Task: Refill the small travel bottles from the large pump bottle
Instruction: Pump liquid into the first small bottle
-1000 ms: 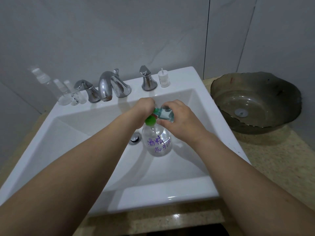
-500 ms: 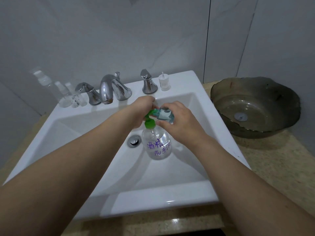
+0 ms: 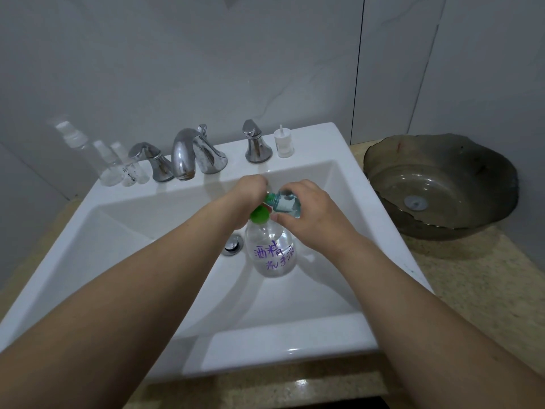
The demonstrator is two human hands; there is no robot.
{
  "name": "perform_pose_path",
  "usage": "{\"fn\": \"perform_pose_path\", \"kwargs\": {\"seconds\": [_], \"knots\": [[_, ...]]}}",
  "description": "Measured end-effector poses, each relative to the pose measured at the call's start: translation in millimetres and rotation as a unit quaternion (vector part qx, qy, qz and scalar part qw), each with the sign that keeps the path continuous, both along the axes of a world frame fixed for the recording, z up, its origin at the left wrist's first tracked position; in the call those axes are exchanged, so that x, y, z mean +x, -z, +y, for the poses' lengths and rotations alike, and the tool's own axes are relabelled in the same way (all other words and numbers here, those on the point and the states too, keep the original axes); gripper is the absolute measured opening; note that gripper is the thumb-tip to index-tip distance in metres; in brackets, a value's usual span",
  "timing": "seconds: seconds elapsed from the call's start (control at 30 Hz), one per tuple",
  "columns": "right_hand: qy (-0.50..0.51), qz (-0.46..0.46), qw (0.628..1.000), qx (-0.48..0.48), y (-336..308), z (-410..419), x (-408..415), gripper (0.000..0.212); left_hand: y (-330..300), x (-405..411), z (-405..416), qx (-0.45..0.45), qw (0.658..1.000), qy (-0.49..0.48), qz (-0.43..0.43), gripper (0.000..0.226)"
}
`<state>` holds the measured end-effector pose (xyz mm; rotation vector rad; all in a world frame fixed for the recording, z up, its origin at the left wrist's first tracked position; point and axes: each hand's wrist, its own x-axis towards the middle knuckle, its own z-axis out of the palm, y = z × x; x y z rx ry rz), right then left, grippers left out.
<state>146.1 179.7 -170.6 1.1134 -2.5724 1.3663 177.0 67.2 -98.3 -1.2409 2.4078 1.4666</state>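
A large clear pump bottle (image 3: pixel 272 255) with purple handwriting and a green pump top (image 3: pixel 259 215) stands upright in the white sink (image 3: pixel 295 346). My left hand (image 3: pixel 247 193) is closed over the pump head. My right hand (image 3: pixel 312 214) grips a small travel bottle (image 3: pixel 286 203) holding pale blue liquid, tilted on its side with its green neck against the pump's spout. The spout itself is hidden under my fingers.
Three clear spray bottles (image 3: pixel 109 163) stand on the sink's back left corner beside the chrome faucet (image 3: pixel 188 152). A white cap (image 3: pixel 283 144) sits right of the right tap. The drain plug (image 3: pixel 233 245) lies left of the pump bottle. A grey bowl basin (image 3: pixel 442 187) rests on the counter, right.
Both hands stay at the pump head with the small bottle against it. The view has tipped up a little, so the sink sits slightly lower in frame.
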Motion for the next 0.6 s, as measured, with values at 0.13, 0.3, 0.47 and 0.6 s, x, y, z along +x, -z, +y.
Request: {"fn": "perform_pose_path", "kwargs": {"seconds": [0.13, 0.3, 0.47, 0.6], "knots": [[0.000, 0.001, 1.000, -0.014, 1, -1, 1, 0.040, -4, 2, 0, 0.011, 1.000, 0.009, -0.021, 0.028], [0.001, 0.015, 0.999, -0.036, -1, -3, -1, 0.040, -10, 0, -3, 0.053, 0.999, -0.002, -0.005, 0.031], [0.004, 0.016, 0.999, -0.039, 0, -2, -1, 0.040, -12, 1, 0, 0.029, 1.000, 0.003, -0.003, 0.023], [0.006, 0.012, 1.000, -0.026, 1, -2, -2, 0.041, -8, 0, 1, 0.027, 0.999, -0.012, -0.020, 0.029]]}}
